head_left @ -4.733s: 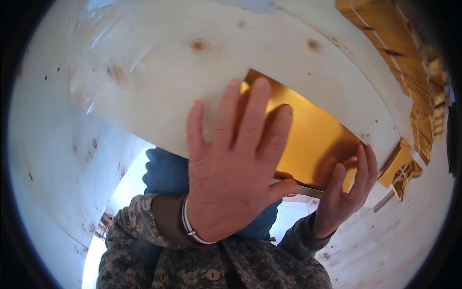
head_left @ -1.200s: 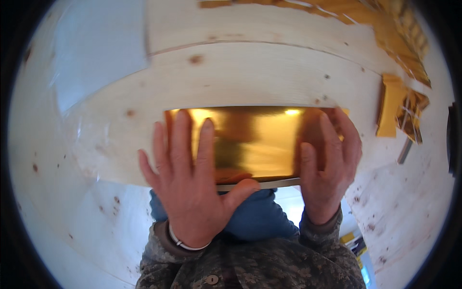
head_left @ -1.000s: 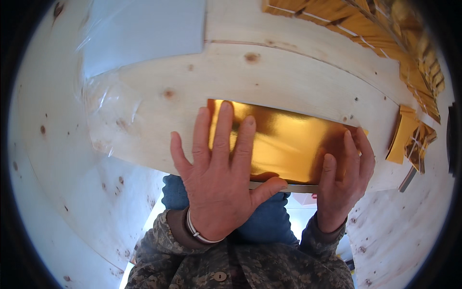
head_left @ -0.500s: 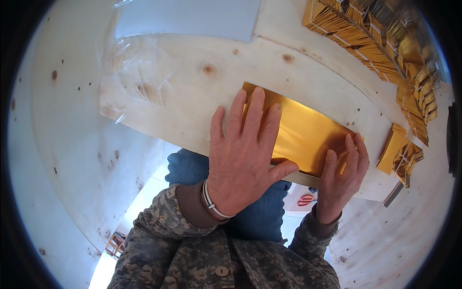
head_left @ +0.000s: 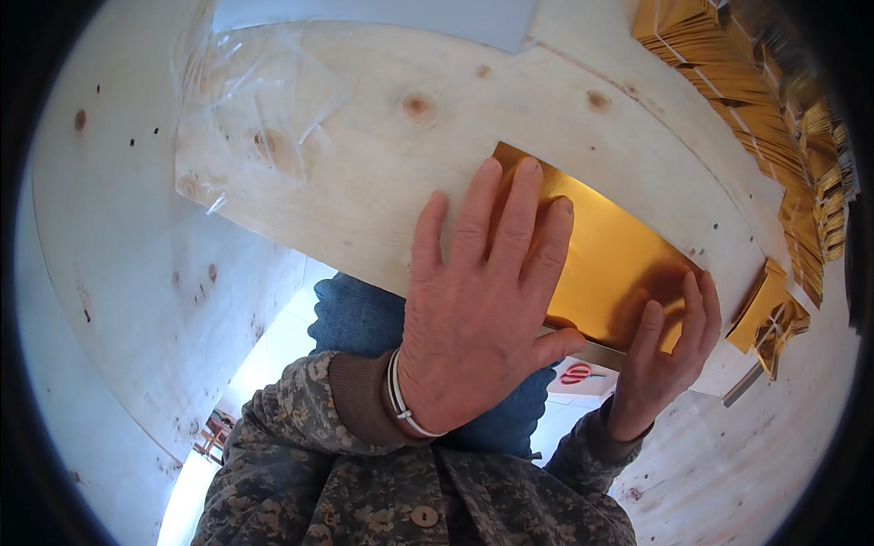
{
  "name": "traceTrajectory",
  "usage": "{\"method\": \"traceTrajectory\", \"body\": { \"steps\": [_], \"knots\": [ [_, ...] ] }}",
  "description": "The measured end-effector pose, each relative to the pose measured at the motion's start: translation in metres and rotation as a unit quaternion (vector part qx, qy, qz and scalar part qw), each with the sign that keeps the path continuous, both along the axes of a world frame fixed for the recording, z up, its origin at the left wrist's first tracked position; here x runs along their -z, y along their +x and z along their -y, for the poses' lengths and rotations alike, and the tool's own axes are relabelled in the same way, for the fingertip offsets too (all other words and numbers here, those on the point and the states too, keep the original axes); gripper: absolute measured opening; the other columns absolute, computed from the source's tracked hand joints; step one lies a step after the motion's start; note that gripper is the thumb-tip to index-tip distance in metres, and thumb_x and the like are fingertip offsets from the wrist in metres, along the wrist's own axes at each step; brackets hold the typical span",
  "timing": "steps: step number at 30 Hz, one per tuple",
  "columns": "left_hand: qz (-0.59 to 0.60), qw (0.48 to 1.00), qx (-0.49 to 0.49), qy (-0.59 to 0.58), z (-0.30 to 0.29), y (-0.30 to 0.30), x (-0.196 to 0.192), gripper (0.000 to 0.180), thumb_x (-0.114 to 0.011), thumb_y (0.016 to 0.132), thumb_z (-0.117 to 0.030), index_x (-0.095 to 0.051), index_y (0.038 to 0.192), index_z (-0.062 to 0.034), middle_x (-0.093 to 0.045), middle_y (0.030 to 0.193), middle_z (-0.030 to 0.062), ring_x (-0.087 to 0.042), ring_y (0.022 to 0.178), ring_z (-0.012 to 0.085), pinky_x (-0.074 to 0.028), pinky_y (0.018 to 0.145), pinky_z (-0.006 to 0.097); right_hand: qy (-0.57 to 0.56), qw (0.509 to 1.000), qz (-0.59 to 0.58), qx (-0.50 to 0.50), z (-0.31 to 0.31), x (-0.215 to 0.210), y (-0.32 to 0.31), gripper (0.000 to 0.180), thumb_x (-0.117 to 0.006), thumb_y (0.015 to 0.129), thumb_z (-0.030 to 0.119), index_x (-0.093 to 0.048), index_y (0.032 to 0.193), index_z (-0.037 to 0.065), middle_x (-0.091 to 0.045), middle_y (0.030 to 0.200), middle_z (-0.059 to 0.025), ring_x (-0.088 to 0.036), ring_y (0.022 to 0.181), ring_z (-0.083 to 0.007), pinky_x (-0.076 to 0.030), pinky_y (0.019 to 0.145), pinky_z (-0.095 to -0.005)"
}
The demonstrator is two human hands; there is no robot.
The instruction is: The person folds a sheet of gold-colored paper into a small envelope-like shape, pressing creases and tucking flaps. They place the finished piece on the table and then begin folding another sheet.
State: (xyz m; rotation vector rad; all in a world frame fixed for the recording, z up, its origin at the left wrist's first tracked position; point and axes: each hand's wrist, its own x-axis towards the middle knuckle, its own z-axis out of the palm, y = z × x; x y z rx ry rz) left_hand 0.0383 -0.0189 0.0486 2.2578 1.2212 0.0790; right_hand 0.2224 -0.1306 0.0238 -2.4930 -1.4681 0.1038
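Observation:
A shiny gold foil paper sheet (head_left: 605,255) lies on the pale wooden table, slanting down to the right. My left hand (head_left: 482,273) rests flat across its left end, fingers stretched and spread, thumb pointing right along the near edge. At the sheet's right end is my right hand (head_left: 669,350), its fingers curved over the corner by the edge and its thumb held apart from them. Under my left palm, part of the sheet is hidden. A white band (head_left: 398,400) circles my left wrist.
Bundled stacks of folded gold paper (head_left: 737,100) line the far right, with a smaller bundle (head_left: 769,314) nearer. Clear plastic film (head_left: 264,100) and a pale flat sheet (head_left: 382,14) lie at the far left. Red-handled scissors (head_left: 575,373) lie below the table edge.
The view has shifted, so the table's marks sit higher and further right. Both hands stay on the gold sheet in nearly the same pose.

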Motion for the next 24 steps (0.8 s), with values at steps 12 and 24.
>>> {"method": "traceTrajectory", "body": {
  "steps": [12,24],
  "knots": [
    [0.006,1.000,-0.003,-0.003,0.0015,0.0006,0.0011,0.094,-0.081,0.066,-0.051,-0.050,0.138,-0.0003,-0.036,0.152,0.0236,-0.034,0.141,0.0409,-0.032,0.107,0.060,-0.008,1.000,0.000,-0.009,0.0023,0.0003,0.0036,0.038,-0.060,0.099,0.024,-0.061,0.131,0.004,-0.052,0.141,-0.0173,-0.052,0.130,-0.0348,-0.047,0.106,-0.0454],
    [-0.002,1.000,0.001,-0.007,0.0008,0.0001,0.0003,0.096,-0.082,0.065,-0.052,-0.049,0.139,-0.0004,-0.036,0.153,0.0241,-0.033,0.141,0.0412,-0.032,0.107,0.061,-0.007,1.000,0.001,-0.011,0.0027,0.0008,0.0048,0.038,-0.060,0.100,0.026,-0.061,0.131,0.005,-0.052,0.140,-0.0173,-0.052,0.130,-0.0344,-0.048,0.106,-0.0457]
  ]
}}
